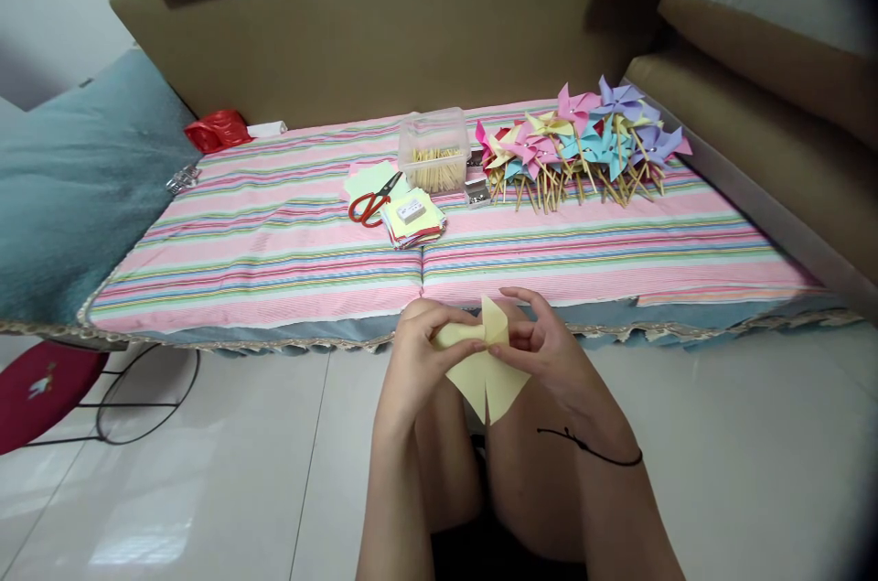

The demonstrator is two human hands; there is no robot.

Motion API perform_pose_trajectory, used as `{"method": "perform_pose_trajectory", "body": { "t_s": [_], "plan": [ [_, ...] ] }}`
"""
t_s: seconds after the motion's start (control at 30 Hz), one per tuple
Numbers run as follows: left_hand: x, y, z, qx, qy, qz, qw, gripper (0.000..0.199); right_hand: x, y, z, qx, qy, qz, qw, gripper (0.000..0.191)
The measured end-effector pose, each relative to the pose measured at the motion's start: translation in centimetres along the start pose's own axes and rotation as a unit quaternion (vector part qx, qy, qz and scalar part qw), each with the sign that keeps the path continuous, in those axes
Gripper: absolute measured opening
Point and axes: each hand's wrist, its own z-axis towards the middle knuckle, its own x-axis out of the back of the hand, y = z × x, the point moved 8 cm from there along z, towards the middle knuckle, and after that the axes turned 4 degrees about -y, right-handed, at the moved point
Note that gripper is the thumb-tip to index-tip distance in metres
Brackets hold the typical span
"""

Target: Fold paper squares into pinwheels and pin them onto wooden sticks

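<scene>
A pale yellow paper [488,380] with slits cut in from its corners is held above my knees, with some of its corners bent toward the centre. My left hand [429,348] grips its left side, thumb near the middle. My right hand [541,343] pinches it from the right between thumb and fingers, close to the centre. Two lower flaps hang down, split by a cut. On the striped cloth beyond lie a stack of coloured paper [412,229] with a small box [411,211] on top, and red-handled scissors [374,199].
Behind the stack stands a clear container [435,125] of wooden sticks. Finished pinwheels [583,142] are heaped at the right on the striped cloth [288,261]. A red plastic bag [218,132] lies far left; a red stool [51,384] stands at the lower left.
</scene>
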Motion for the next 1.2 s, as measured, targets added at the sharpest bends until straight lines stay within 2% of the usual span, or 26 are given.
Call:
{"method": "perform_pose_trajectory", "body": {
  "t_s": [0.17, 0.5, 0.77, 0.9, 1.0, 1.1, 1.2],
  "plan": [
    [0.0, -0.6, 0.0, 0.010, 0.013, -0.026, 1.000, 0.023, 0.2, 0.1, 0.2, 0.000, 0.016, -0.008, 1.000, 0.075],
    [-0.1, -1.3, 0.0, 0.057, 0.011, -0.011, 0.998, 0.032, 0.1, -0.2, -0.1, -0.004, 0.015, -0.031, 0.999, 0.072],
    [-0.2, -2.2, -0.2, 0.095, 0.028, -0.067, 0.993, 0.036, 0.0, -0.6, -0.3, -0.006, 0.022, -0.026, 0.999, 0.075],
    [-0.7, -3.0, -0.4, 0.147, 0.050, -0.161, 0.975, 0.043, 0.6, -0.8, -0.3, 0.005, 0.054, -0.002, 0.999, 0.084],
    [-1.0, -3.4, -0.5, 0.175, 0.093, -0.246, 0.949, 0.048, 1.2, -1.0, -0.2, 0.017, 0.086, 0.026, 0.996, 0.089],
    [-1.2, -3.5, -0.5, 0.177, 0.140, -0.293, 0.929, 0.052, 0.9, -0.9, -0.1, 0.021, 0.095, 0.047, 0.994, 0.091],
    [-1.6, -3.4, -0.4, 0.168, 0.155, -0.309, 0.923, 0.051, 0.5, -1.0, -0.1, 0.022, 0.120, 0.049, 0.991, 0.088]
  ]
}}
